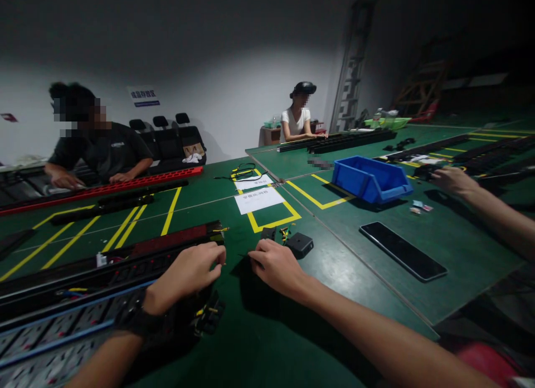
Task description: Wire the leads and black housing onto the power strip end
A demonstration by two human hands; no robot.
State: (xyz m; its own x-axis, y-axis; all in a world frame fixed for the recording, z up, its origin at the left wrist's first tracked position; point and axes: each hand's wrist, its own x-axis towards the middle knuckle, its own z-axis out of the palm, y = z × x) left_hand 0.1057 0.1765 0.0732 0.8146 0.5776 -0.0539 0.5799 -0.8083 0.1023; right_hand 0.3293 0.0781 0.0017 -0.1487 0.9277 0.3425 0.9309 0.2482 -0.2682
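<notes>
My left hand (190, 273) hovers with its fingers curled and pinched together, just over the right end of a long black power strip (108, 265) with red and blue wires. My right hand (276, 265) rests on the green table, fingers closed around a small dark part I cannot make out. A small black box (300, 244) and a cluster of yellow and black wires (285, 232) lie just beyond my right hand. More open strips with rows of sockets (50, 332) lie under my left forearm.
A black phone (403, 258) lies to the right and a blue bin (370, 179) stands beyond it. White paper sheets (259, 199) lie inside yellow floor-tape marks. A co-worker's arm (480, 204) reaches in from the right. Two other people sit at far tables.
</notes>
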